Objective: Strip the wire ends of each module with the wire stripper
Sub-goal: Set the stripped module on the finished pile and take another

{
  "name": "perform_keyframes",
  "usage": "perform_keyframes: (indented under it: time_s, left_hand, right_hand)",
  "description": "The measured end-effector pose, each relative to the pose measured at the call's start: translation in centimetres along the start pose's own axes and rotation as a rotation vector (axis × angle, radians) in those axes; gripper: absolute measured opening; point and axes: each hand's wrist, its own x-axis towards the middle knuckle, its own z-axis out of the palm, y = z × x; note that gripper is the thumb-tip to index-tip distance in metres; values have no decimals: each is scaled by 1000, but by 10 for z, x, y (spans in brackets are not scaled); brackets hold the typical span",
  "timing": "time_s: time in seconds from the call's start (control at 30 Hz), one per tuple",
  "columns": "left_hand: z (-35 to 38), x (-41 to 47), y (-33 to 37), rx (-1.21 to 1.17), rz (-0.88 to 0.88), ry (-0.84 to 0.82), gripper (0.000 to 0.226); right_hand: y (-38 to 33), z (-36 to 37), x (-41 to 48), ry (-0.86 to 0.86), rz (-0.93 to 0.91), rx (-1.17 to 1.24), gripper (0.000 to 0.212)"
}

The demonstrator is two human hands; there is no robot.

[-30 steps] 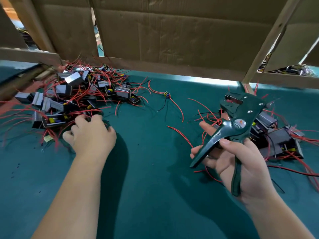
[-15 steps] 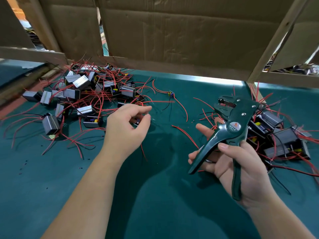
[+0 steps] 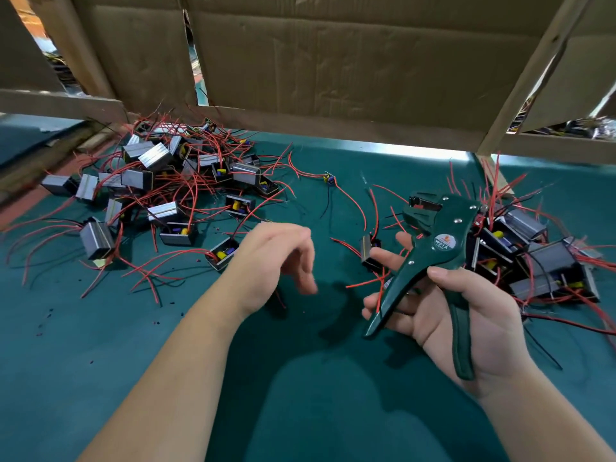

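My right hand (image 3: 466,315) grips a dark green wire stripper (image 3: 433,248), jaws up and handles spread. A small grey module (image 3: 367,251) with red wires sits at my right hand's fingertips, just left of the tool; whether the fingers hold it is unclear. My left hand (image 3: 276,258) hovers over the green mat (image 3: 166,345) at centre, blurred, fingers loosely extended and holding nothing. A heap of modules with red wires (image 3: 160,191) lies at the left. A second heap of modules (image 3: 533,258) lies at the right, behind the tool.
A cardboard wall (image 3: 333,68) and wooden frame bars close the back of the bench. One tiny loose component with wires (image 3: 329,179) lies between the heaps. Small dark bits of stripped insulation dot the mat at the lower left.
My left hand left the left heap and swung toward centre with a module. That module now sits by my right fingertips, and the left hand is empty. The stripper barely moved.
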Motion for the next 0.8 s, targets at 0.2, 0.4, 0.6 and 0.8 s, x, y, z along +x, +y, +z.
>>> perform_keyframes:
  time_s: [0.2,0.4,0.6,0.8]
  left_hand:
    - [3,2,-15,345,-41,176,23]
    - [21,2,-14,327,-135,209,25]
    - [32,5,-14,155,-179,126,29]
    - [42,4,-5,-208,-145,175,15]
  right_hand:
    - [4,2,1,15,51,0,55]
    - [-3,5,-3,-147,219,156,76]
    - [-1,13,-8,-406,338,174,60]
    - [9,14,-12,-458,333,94,65]
